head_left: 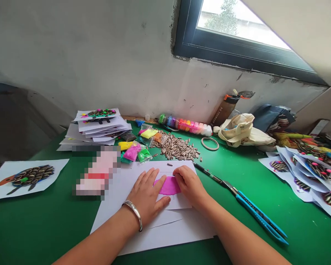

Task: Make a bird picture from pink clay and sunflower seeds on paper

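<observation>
A flat oval of magenta clay [169, 186] lies pressed on a small white paper [179, 202], which rests on larger white sheets [132, 243]. My left hand [147, 195], with a silver bangle at the wrist, is spread flat over the paper, its thumb and forefinger around the clay's left end. At the clay's upper right edge, my right hand [190, 184] has its fingers curled together in a pinch. A small dark tip shows at these fingertips, too small to name. One sunflower seed [169, 164] lies on the paper just beyond my hands.
Behind the paper are a heap of sunflower seeds [179, 147] and bags of coloured clay [135, 151]. Blue-handled tweezers [259, 213] and a pen lie on the right. Finished seed pictures [33, 176] flank both sides. A bottle [223, 108] stands by the wall.
</observation>
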Motion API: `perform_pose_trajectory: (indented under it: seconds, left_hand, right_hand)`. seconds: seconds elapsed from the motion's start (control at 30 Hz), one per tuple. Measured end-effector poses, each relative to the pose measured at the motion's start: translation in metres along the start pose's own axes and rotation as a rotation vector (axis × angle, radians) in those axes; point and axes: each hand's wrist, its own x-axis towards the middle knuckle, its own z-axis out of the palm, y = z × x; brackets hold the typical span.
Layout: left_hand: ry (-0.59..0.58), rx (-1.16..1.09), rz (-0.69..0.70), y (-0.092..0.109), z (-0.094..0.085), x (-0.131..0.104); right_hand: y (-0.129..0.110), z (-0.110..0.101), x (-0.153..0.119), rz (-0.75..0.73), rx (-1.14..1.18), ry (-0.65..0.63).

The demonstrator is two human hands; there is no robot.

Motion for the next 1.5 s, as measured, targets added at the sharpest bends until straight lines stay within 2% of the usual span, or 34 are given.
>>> perform_pose_trajectory:
  seconds: [0.27,0.43,0.53,0.63,0.9,1.03,1.1,1.23,1.5]
  left_hand:
    - [-0.012,-0.006,0.002,-0.008,-0.001,-0.001]
    - [0.026,-0.028,0.004,-0.011,0.003,-0.004]
    - [0.041,-0.038,-0.001,-0.012,0.007,-0.004]
    - [0.043,-0.051,-0.004,-0.011,0.007,-0.003]
    - [-0.06,-0.036,-0.044,-0.005,-0.004,0.0]
    - [-0.055,-0.045,-0.044,-0.005,-0.003,-0.001]
    - [-0.033,-0.049,-0.043,-0.005,-0.002,-0.001]
    - [-0.026,-0.051,-0.038,-0.006,-0.001,-0.001]
    - [0.011,-0.066,-0.024,-0.006,0.003,-0.002]
  right_hand:
    - [0.004,0.002,-0.001,0.007,-0.004,0.01]
    - [0.0,-0.002,0.0,-0.003,0.015,0.03]
    - [-0.009,-0.005,0.004,-0.083,0.066,0.032]
    - [-0.016,-0.002,0.007,-0.177,0.082,-0.033]
    - [-0.016,-0.001,0.001,-0.336,-0.215,-0.147]
    - [-0.015,-0.003,-0.004,-0.372,-0.227,-0.145]
    - [-0.013,-0.005,-0.004,-0.343,-0.132,-0.08]
    - [-0.008,-0.008,-0.004,-0.167,0.011,0.06]
    - [-0.011,-0.004,-0.006,-0.212,-0.054,-0.057]
